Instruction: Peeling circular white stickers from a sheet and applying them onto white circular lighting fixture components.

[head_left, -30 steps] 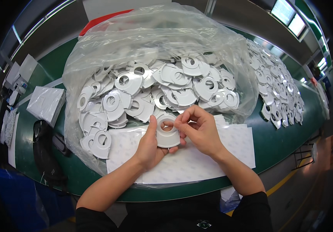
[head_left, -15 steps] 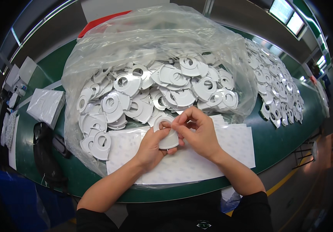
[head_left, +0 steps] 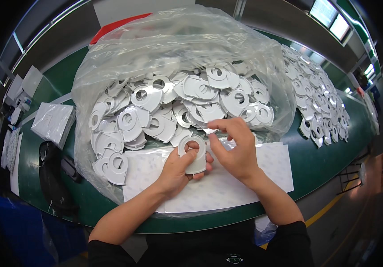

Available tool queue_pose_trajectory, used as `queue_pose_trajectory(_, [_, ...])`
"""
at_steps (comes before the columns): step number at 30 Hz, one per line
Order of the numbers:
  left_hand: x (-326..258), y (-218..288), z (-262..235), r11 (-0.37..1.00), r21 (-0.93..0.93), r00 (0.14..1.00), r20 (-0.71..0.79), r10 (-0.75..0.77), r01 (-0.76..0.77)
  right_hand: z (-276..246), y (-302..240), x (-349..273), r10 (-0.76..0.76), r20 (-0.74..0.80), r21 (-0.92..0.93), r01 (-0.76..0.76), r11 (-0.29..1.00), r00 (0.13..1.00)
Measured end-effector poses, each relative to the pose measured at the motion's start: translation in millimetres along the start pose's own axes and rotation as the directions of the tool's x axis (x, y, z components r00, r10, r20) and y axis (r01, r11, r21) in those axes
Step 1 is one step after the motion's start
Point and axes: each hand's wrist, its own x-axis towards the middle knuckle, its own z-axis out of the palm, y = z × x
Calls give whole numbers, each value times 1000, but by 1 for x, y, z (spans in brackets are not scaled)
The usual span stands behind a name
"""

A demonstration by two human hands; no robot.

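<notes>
My left hand (head_left: 177, 170) grips a flat white plastic plate (head_left: 194, 166) with a large round hole and a flared lower edge. Its thumb lies over the plate's left side, and fingertips show behind the right edge. Just right of the plate, my right hand (head_left: 239, 153) is raised with thumb and index finger apart. A small bright white bit shows by the index fingertip; I cannot tell whether it touches the finger. Beneath both hands lie white sheets (head_left: 262, 178) with a faint pattern. Beyond them is a heap of similar plates (head_left: 131, 124) in a clear plastic bag (head_left: 169, 46).
More white plates (head_left: 318, 100) are spread on the green table (head_left: 285, 209) at the right. On the left are a wrapped white packet (head_left: 53, 122), a black pouch (head_left: 53, 178) and a small dark object (head_left: 70, 168). A red edge (head_left: 116, 27) shows behind the bag.
My right hand has come away from the plate's edge, up and to the right, and its thumb and index finger have parted. The left hand keeps the plate almost in place.
</notes>
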Motion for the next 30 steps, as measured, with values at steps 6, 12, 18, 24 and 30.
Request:
queue_pose_trajectory(6, [3,-6,-2,998,40,995,87,40,-43,-5,0,0,488,568,437,-746,503,663])
queue_pose_trajectory(12, [4,-6,2,996,65,992,120,45,-53,-3,4,-1,519,523,372,-729,575,676])
queue_pose_trajectory(18, [3,-7,1,982,174,990,134,51,-74,-2,-2,2,548,482,332,-722,607,683])
queue_pose_trajectory(24, [1,-6,4,990,142,987,164,-1,-23,3,0,-3,517,369,227,-614,756,773])
queue_pose_trajectory(30, [0,-5,5,987,156,987,158,1,-26,4,-7,-7,495,312,81,-541,837,811])
